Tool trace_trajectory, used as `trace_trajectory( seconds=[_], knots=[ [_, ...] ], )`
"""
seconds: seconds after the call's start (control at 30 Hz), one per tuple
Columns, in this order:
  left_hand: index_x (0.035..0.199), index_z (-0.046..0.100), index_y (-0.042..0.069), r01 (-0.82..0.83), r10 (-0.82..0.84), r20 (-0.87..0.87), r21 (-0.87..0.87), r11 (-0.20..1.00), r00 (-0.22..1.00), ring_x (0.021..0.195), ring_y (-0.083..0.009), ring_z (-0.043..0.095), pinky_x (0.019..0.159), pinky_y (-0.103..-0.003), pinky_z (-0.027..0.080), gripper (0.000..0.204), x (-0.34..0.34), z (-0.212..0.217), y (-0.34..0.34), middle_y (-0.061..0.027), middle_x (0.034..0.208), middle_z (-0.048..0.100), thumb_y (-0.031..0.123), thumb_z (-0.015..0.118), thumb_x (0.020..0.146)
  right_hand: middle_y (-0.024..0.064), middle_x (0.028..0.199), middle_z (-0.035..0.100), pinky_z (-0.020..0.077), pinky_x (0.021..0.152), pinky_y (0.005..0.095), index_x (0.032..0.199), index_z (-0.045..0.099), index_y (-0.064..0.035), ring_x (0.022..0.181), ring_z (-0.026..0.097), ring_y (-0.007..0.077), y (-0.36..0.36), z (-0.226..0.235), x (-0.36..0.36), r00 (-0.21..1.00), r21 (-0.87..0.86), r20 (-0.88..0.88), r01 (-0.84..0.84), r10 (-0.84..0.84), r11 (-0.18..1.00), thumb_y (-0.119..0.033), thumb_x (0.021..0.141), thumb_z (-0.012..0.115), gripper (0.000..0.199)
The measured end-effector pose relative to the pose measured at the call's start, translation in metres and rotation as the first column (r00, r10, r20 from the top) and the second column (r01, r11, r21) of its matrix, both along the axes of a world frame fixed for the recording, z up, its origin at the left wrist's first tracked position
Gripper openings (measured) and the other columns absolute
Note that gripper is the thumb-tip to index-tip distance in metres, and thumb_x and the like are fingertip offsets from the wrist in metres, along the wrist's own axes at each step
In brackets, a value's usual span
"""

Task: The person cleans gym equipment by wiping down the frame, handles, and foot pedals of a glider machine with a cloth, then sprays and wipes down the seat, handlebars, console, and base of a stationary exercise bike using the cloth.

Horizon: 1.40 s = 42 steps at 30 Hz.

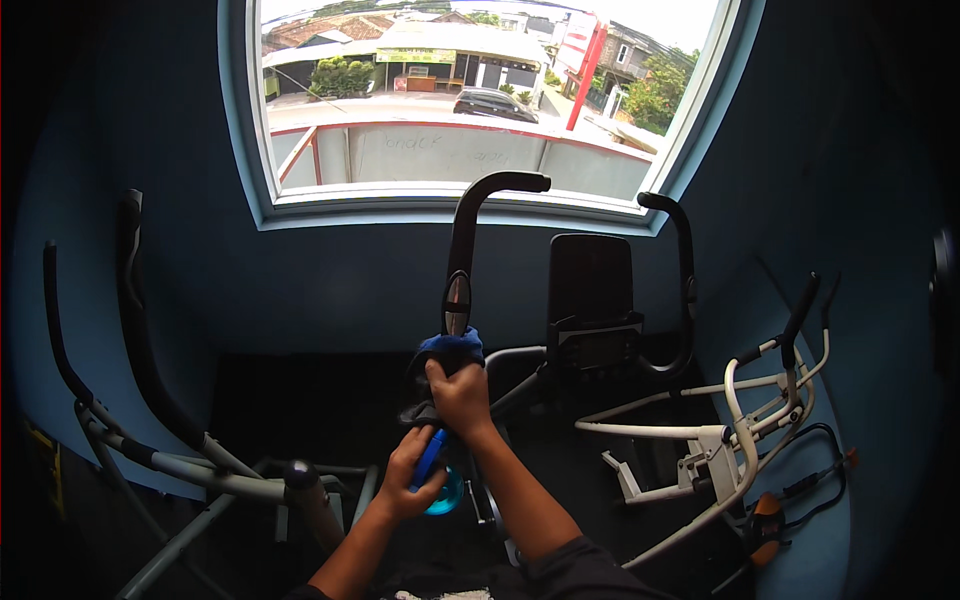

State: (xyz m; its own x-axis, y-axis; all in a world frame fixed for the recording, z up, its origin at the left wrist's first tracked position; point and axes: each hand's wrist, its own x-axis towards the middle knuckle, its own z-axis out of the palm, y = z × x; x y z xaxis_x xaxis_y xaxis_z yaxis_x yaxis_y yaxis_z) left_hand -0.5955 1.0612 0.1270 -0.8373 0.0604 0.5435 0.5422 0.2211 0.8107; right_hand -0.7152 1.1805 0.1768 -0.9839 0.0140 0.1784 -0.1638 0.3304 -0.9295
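My right hand (463, 398) is closed around a blue and dark grey cloth (453, 346), which is wrapped about the black handlebar (464, 235) of an exercise machine. Just below it, my left hand (402, 482) grips a spray bottle with a blue top (429, 458). The bottle's clear body (447, 493), with turquoise liquid showing, is partly hidden behind that hand. A metal sensor plate (457, 295) shows on the bar above the cloth. To the right stands the machine's dark console (598, 348), with its second curved handlebar (686, 270) beyond.
Another machine with long black handles (135, 300) and grey tubes (235, 482) stands at left. At right is a white-framed machine (715, 450), with an orange and black piece of equipment (768, 525) beside it. A white-framed window (440, 197) fills the far wall.
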Motion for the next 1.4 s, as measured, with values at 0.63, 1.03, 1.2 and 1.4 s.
trace_trajectory(
  seconds=[0.63,1.03,1.2,1.4],
  knots=[
    [0.15,0.04,-0.005,0.127,-0.145,0.293,0.08,0.989,0.945,0.139,-0.0346,0.049,0.115,-0.041,0.039,0.075,0.064,-0.007,-0.013,-0.0258,0.156,0.041,-0.005,0.057,0.077,0.0218,0.067,0.068,0.0574,0.069,0.0461,0.067,0.066,0.0001,0.068,0.071,0.0393,-0.012,0.028,-0.016,0.985,-0.049,-0.09,0.146,-0.15,0.988,-0.027,0.086,0.071,0.033],
    [0.153,0.036,-0.003,0.197,-0.237,0.33,0.15,0.969,0.914,0.138,-0.0341,0.05,0.11,-0.041,0.044,0.075,0.053,-0.014,0.022,-0.024,0.16,0.033,-0.01,0.055,0.081,0.0131,0.12,0.066,0.0433,0.109,0.0401,0.115,0.067,-0.0094,0.123,0.059,0.0306,0.099,-0.109,-0.065,0.695,0.584,-0.656,0.22,0.295,0.782,-0.018,0.083,0.068,0.033],
    [0.153,0.037,-0.002,0.186,-0.221,0.334,0.134,0.973,0.916,0.137,-0.034,0.052,0.11,-0.041,0.044,0.076,0.067,-0.021,0.019,-0.024,0.16,0.034,-0.011,0.056,0.08,0.0138,0.102,0.061,0.0389,0.11,0.0494,0.097,0.064,-0.0037,0.112,0.054,0.0409,0.121,-0.113,-0.092,0.938,0.658,-0.329,0.313,-0.112,0.684,-0.007,0.082,0.06,0.016],
    [0.153,0.038,-0.003,0.113,-0.156,0.4,0.13,0.985,0.903,0.135,-0.0337,0.053,0.111,-0.042,0.044,0.077,0.079,-0.033,0.003,-0.0234,0.16,0.035,-0.009,0.057,0.079,0.0071,0.139,0.053,0.0207,0.121,0.0532,0.126,0.061,-0.0101,0.143,0.037,0.0348,0.078,-0.106,-0.039,0.84,0.449,-0.528,0.152,0.125,0.88,-0.004,0.077,0.063,0.049]
  ],
)
